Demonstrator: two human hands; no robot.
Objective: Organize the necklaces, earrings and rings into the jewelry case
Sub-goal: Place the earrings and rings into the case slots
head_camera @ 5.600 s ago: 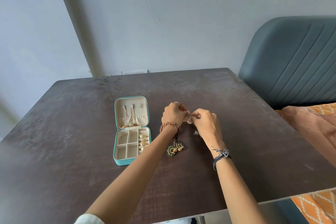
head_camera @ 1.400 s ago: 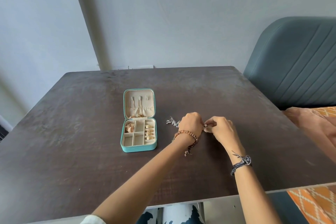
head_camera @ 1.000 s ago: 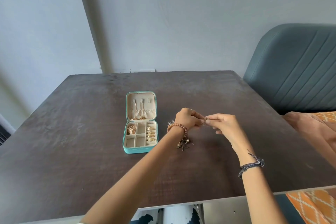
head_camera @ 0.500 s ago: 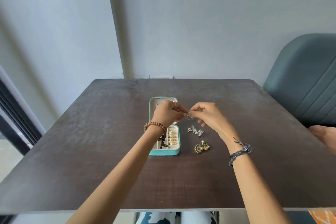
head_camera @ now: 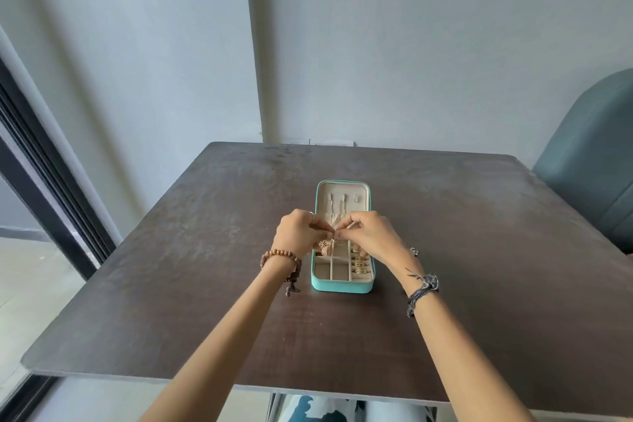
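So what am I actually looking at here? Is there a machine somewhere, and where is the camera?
No machine here: these are a person's two bare arms, filmed by one wide-angle camera worn on the head, looking forward and down.

On the dark table lies an open turquoise jewelry case. Its lid lies flat on the far side, with gold chains hanging inside it. The near half is split into small compartments; gold rings sit in a row on its right side, and a gold piece lies in a left compartment.

The left hand and right hand meet above the case, fingertips pinching something very small between them. It is too tiny to identify. A grey-blue chair stands to the right.
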